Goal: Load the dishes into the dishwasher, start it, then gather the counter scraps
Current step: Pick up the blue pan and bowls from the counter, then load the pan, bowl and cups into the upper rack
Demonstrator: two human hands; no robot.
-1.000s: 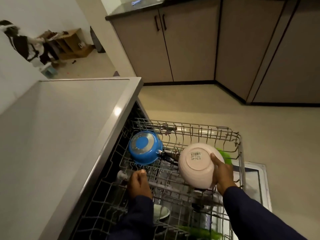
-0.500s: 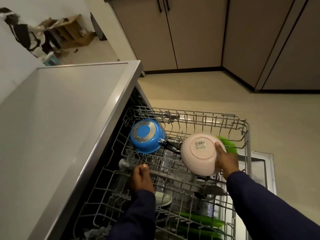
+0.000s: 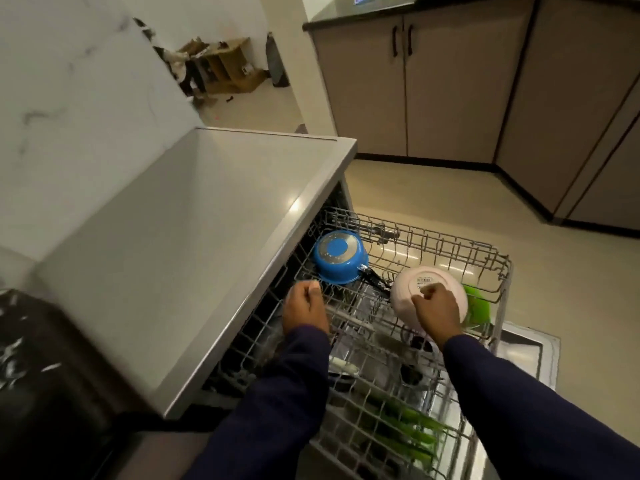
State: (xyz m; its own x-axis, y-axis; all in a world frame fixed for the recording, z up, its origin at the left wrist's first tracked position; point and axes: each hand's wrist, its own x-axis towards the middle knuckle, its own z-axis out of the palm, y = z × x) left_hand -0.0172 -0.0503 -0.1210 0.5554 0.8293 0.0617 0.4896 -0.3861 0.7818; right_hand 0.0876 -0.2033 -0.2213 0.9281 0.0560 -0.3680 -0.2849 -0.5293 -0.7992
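Hovering hands (image 3: 306, 310) (image 3: 437, 315), fingers curled

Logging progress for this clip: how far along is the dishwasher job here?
Still loading. Done: the blue saucepan sits upside down in the pulled-out upper rack. In hand: the right hand is over the inverted pink bowl, grip unclear; the left hand is over the rack's wires. Left: sliding in the rack, starting, gathering scraps.

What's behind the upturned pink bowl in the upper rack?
A bright green plastic item peeks out past the upturned pink bowl; most is covered, so its type is unclear.
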